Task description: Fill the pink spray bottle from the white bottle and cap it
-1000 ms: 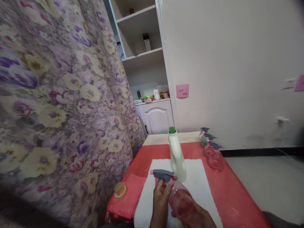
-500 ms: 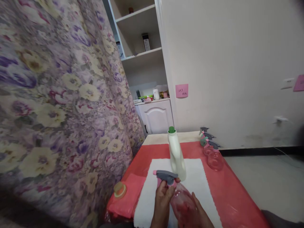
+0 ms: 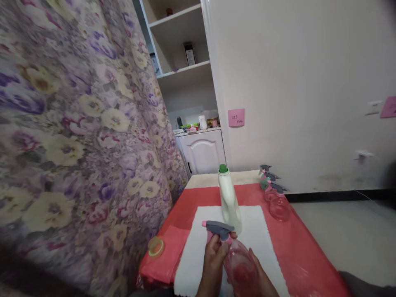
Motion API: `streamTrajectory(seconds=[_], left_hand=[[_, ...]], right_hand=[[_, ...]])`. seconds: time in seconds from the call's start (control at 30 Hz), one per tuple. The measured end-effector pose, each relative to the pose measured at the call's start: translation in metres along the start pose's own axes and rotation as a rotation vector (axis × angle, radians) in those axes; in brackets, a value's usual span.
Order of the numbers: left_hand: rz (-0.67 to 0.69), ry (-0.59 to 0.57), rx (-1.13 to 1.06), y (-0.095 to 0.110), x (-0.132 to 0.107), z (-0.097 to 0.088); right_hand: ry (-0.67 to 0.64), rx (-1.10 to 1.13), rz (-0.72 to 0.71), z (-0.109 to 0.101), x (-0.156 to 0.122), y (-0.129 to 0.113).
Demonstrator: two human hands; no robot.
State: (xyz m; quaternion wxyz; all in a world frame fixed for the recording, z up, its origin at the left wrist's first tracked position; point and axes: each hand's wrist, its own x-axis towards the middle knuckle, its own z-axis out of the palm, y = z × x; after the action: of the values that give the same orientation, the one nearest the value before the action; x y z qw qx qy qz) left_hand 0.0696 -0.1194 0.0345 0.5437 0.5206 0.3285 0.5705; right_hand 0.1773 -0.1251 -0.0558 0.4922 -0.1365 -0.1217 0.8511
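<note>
I hold a pink see-through spray bottle (image 3: pixel 239 264) over a white cloth (image 3: pixel 198 251) on the red-covered table (image 3: pixel 303 255). My left hand (image 3: pixel 215 258) is closed round the bottle's neck, just under its grey trigger head (image 3: pixel 218 228). Below and to the right, my right hand (image 3: pixel 262 280) wraps the bottle's body from underneath. Right behind the trigger head a white bottle with a green cap (image 3: pixel 229 198) stands upright on the cloth.
Several more pink spray bottles with grey heads (image 3: pixel 276 200) stand at the table's far right edge. A small round lid (image 3: pixel 156 246) lies on a pink cloth (image 3: pixel 173 247) at the left. A flowered curtain (image 3: pixel 77 123) hangs close on the left; a white cabinet (image 3: pixel 202 150) stands behind.
The spray bottle and both hands have shifted slightly to the right and the trigger head has risen a little. My right hand has slid further up the bottle's body.
</note>
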Motion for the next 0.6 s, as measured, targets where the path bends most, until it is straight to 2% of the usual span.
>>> streamTrajectory(seconds=[0.2, 0.4, 0.6], left_hand=[[-0.011, -0.047, -0.016, -0.006, -0.001, -0.004], [-0.072, -0.027, -0.056, -0.003, -0.002, -0.002], [-0.097, -0.058, -0.045, 0.004, -0.001, -0.002]], right_hand=[[0.048, -0.019, 0.057, 0.002, -0.006, -0.005], [0.052, -0.106, 0.035, -0.013, 0.005, 0.001], [0.05, -0.054, -0.018, -0.009, 0.003, 0.002]])
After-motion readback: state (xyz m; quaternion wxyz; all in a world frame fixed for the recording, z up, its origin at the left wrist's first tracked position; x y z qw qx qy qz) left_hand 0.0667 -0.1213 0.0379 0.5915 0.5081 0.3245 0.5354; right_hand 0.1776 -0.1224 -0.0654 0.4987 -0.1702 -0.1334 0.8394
